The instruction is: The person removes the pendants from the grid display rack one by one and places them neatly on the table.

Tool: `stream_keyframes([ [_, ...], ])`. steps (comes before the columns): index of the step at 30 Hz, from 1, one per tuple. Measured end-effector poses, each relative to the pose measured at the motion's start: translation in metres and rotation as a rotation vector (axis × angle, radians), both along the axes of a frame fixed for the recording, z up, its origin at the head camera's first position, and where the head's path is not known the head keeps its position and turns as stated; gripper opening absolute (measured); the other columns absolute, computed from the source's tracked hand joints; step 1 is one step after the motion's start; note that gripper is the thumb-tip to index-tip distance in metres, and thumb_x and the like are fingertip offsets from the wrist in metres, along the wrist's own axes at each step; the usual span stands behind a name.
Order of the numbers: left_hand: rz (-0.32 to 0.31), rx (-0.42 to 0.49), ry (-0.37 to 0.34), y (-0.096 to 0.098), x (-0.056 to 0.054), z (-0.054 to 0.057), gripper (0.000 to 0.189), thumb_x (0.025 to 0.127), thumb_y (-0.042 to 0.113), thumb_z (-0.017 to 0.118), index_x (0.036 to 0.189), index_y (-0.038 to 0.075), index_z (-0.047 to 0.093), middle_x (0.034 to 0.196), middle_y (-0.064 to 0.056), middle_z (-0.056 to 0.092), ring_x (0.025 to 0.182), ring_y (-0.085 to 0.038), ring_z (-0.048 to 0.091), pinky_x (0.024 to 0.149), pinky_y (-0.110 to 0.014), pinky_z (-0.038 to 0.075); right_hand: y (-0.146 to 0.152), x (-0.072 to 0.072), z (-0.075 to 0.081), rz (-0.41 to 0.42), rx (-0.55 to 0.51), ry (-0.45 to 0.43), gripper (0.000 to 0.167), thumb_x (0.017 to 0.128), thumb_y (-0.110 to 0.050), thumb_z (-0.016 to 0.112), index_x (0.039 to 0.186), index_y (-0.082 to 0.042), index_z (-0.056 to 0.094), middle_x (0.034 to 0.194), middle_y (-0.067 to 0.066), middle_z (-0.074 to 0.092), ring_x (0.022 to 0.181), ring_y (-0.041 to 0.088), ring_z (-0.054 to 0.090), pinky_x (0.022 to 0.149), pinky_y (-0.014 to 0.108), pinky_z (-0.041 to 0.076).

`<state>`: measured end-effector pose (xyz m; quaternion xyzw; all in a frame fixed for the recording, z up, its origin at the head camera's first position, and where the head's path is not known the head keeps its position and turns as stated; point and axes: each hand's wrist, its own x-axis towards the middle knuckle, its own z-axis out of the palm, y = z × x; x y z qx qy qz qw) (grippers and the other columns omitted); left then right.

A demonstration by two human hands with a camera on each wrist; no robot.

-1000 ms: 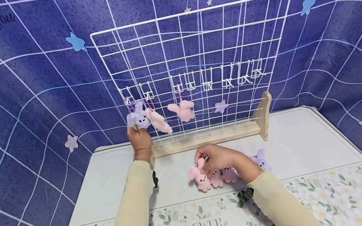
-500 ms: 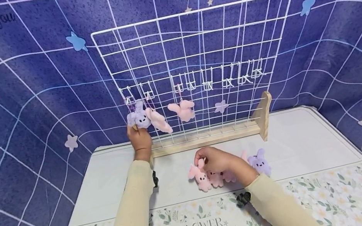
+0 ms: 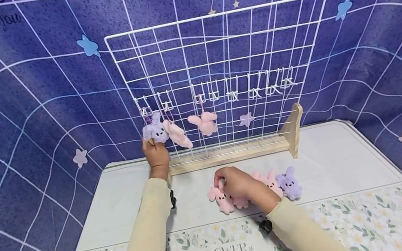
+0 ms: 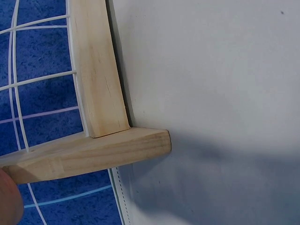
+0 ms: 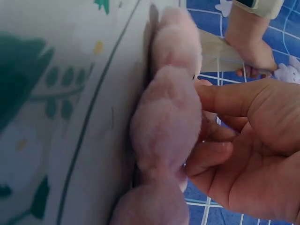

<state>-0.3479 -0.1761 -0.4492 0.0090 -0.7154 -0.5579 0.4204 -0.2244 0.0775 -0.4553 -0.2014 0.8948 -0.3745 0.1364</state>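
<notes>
My left hand (image 3: 156,154) grips the left wooden end of the white wire grid rack (image 3: 211,158). In the left wrist view a fingertip (image 4: 8,199) lies against the wooden foot (image 4: 93,157). My right hand (image 3: 237,183) pinches at the ears of a pink bunny plush keychain (image 3: 225,203), leftmost in a row on the table. In the right wrist view its curled fingers (image 5: 229,101) reach behind the pink plushes (image 5: 166,117). More pink bunnies (image 3: 272,184) lie partly hidden behind that hand, with a purple bunny (image 3: 290,183) at the row's right end.
Hanging from white hooks on the rack are a purple bunny (image 3: 158,131), a pink plush (image 3: 178,135) and a second pink plush (image 3: 205,123). Several bare hooks (image 3: 254,92) continue rightward. A floral mat section (image 3: 227,249) fronts the white table (image 3: 346,156).
My right hand has shifted slightly left and down over the leftmost pink bunny, uncovering more of the bunnies at the row's right end. The left hand keeps its place.
</notes>
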Motion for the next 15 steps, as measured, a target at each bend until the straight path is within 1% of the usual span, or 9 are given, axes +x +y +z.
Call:
stream_keyframes([
  [3, 0.0, -0.009, 0.011, 0.0008, -0.0004, -0.0003, 0.037, 0.107, 0.015, 0.051, 0.136, -0.004, 0.063, 0.125, -0.028, 0.069, 0.121, -0.041, 0.063, 0.11, -0.046, 0.049, -0.0021, 0.0004, -0.0014, -0.023, 0.061, 0.038, 0.033, 0.082, 0.016, 0.062, 0.096, -0.012, 0.073, 0.098, 0.005, 0.069, 0.082, 0.019, 0.059, 0.075, 0.031, 0.049],
  [5, 0.004, -0.014, 0.013, 0.0012, -0.0007, -0.0004, 0.037, 0.106, 0.015, 0.051, 0.136, -0.004, 0.063, 0.13, -0.027, 0.069, 0.125, -0.041, 0.063, 0.113, -0.047, 0.048, -0.0027, 0.001, -0.0014, -0.042, 0.098, 0.054, 0.033, 0.081, 0.015, 0.062, 0.094, -0.013, 0.074, 0.103, 0.007, 0.068, 0.084, 0.02, 0.059, 0.077, 0.034, 0.05],
  [8, 0.003, -0.013, 0.018, 0.0017, -0.001, 0.0002, 0.037, 0.106, 0.015, 0.05, 0.136, -0.004, 0.063, 0.131, -0.026, 0.069, 0.125, -0.04, 0.064, 0.113, -0.047, 0.048, -0.003, 0.0013, -0.0015, -0.072, 0.137, 0.078, 0.033, 0.079, 0.014, 0.065, 0.091, -0.016, 0.075, 0.111, 0.008, 0.066, 0.089, 0.02, 0.059, 0.081, 0.036, 0.051],
  [12, -0.003, -0.004, 0.016, 0.0014, -0.0016, 0.0008, 0.037, 0.107, 0.015, 0.05, 0.137, -0.004, 0.062, 0.13, -0.026, 0.069, 0.124, -0.039, 0.063, 0.112, -0.045, 0.048, -0.0033, 0.0013, -0.002, -0.088, 0.148, 0.088, 0.032, 0.078, 0.013, 0.068, 0.089, -0.017, 0.075, 0.11, 0.007, 0.065, 0.09, 0.021, 0.059, 0.084, 0.038, 0.052],
  [15, -0.004, 0.008, 0.011, 0.0006, -0.0018, -0.0003, 0.036, 0.107, 0.013, 0.05, 0.136, -0.004, 0.062, 0.13, -0.026, 0.069, 0.123, -0.038, 0.063, 0.112, -0.043, 0.049, -0.0038, 0.0011, -0.0046, -0.086, 0.149, 0.088, 0.031, 0.079, 0.012, 0.069, 0.09, -0.016, 0.074, 0.107, 0.006, 0.063, 0.087, 0.02, 0.058, 0.08, 0.036, 0.052],
])
